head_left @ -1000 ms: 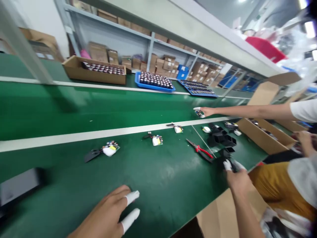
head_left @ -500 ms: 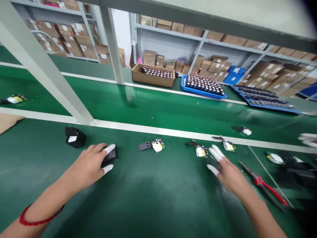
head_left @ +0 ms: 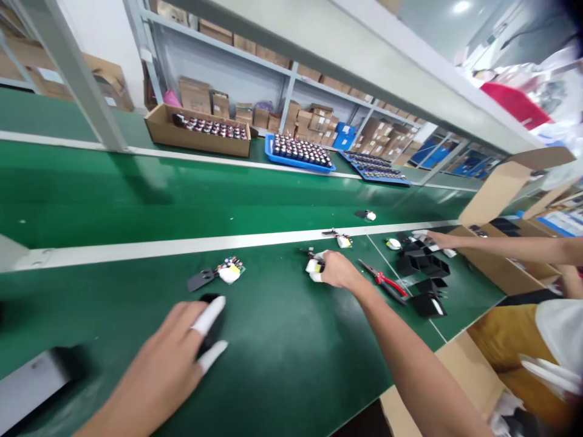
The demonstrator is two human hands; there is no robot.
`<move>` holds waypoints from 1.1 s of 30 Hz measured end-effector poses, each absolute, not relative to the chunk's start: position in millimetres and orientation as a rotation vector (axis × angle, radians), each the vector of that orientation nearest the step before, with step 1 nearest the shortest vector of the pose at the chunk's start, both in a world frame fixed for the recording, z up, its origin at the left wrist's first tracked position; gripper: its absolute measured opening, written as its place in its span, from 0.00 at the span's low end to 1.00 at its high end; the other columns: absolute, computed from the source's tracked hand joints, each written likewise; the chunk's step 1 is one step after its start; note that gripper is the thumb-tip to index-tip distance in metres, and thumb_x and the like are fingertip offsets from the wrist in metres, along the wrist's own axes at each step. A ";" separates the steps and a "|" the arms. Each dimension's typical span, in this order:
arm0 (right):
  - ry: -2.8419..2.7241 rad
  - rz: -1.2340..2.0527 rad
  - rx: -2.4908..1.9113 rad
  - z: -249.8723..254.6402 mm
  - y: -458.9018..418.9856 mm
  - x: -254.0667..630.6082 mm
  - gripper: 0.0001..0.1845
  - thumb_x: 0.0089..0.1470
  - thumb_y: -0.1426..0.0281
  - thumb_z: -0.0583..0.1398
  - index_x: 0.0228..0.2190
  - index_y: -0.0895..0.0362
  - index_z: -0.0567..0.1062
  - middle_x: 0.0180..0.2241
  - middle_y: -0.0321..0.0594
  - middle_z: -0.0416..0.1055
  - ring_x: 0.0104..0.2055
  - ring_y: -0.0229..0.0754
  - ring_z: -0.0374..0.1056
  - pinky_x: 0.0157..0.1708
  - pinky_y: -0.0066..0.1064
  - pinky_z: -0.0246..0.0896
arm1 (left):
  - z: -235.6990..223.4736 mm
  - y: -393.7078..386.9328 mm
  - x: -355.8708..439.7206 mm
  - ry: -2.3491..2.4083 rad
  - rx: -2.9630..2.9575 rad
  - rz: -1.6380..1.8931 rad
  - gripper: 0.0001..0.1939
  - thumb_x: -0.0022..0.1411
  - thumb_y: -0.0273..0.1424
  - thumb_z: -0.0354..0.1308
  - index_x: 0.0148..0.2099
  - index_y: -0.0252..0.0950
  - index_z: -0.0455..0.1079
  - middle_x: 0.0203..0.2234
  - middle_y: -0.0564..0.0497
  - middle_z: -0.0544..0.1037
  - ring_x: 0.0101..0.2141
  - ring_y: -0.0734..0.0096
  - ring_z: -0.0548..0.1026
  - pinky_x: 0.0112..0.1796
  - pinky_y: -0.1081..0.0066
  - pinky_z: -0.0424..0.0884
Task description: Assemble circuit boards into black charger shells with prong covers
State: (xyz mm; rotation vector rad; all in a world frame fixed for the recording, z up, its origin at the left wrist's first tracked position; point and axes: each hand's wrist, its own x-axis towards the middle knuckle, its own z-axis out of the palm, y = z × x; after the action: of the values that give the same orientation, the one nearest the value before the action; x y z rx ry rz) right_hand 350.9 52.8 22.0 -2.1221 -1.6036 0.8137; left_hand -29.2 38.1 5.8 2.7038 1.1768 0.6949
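My left hand (head_left: 170, 355), with white finger cots on thumb and forefinger, is closed around a black plastic housing (head_left: 214, 328) that it partly hides. White cots also cover fingertips of my right hand (head_left: 339, 270), which pinches a small circuit board (head_left: 314, 266) with a white part and a yellow patch, just above or on the green bench. Between the hands, nearer the left, lies another circuit board (head_left: 231, 271) joined to a dark grey plug plate (head_left: 200, 280). Beyond my right hand rests a further board (head_left: 344, 241).
Red-handled long-nose pliers (head_left: 387, 283) lie right of my right hand. A co-worker's hand (head_left: 428, 240) reaches among several black housings (head_left: 423, 264). A grey-black box (head_left: 34, 388) is at lower left. Across stand a carton (head_left: 195, 142) and a blue tray (head_left: 300, 162) of parts.
The view has swung right, bringing a co-worker and cartons into sight. My right hand has closed on a circuit board it was reaching toward. My left hand stays on the black housing.
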 end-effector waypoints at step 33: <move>-0.855 0.928 -1.196 49.6 -94.3 209.5 0.56 0.43 0.73 0.73 0.66 0.43 0.53 0.41 0.41 0.76 0.29 0.38 0.70 0.26 0.28 0.68 | 35.7 20.2 54.6 0.584 1.565 0.627 0.29 0.53 0.27 0.68 0.57 0.38 0.67 0.56 0.43 0.74 0.53 0.55 0.75 0.48 0.64 0.77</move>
State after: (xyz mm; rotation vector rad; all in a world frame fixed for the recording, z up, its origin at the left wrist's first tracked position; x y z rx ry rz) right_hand 209.5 -94.3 49.6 -1.1964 -0.8547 0.9283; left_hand 54.6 20.2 35.7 1.5647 0.5842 0.6269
